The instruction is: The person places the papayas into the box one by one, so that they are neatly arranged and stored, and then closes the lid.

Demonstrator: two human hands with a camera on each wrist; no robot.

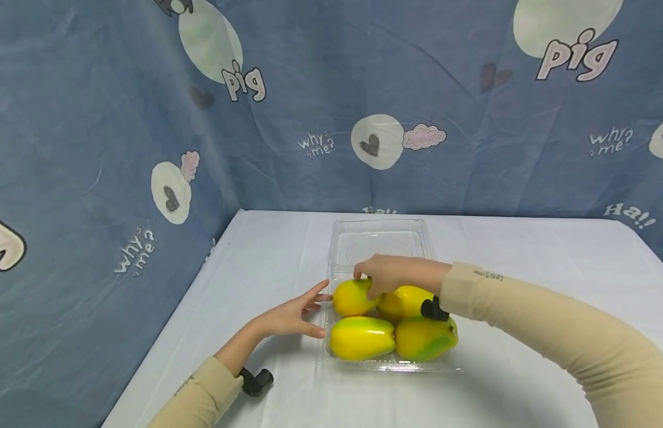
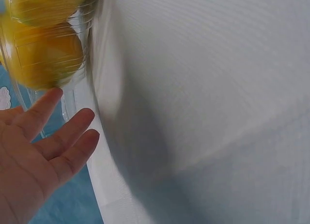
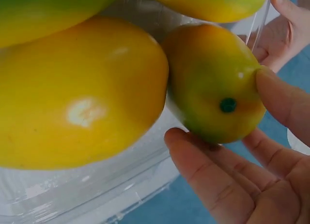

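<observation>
Several yellow-green mangoes lie in a clear plastic clamshell box. My right hand reaches over the box and holds the back-left mango, thumb on one side and fingers on the other. The right wrist view shows this mango with its dark green stem spot facing the camera. Beside it lies a larger-looking yellow mango. At the box's left side is my left hand, its fingers spread and its fingertips close to the wall; whether they touch it cannot be made out.
The box's transparent lid is folded back toward the far side. A white cloth covers the table. Behind and to the left hangs a blue printed curtain. Two more mangoes, a front-left one and a front-right one, fill the near row.
</observation>
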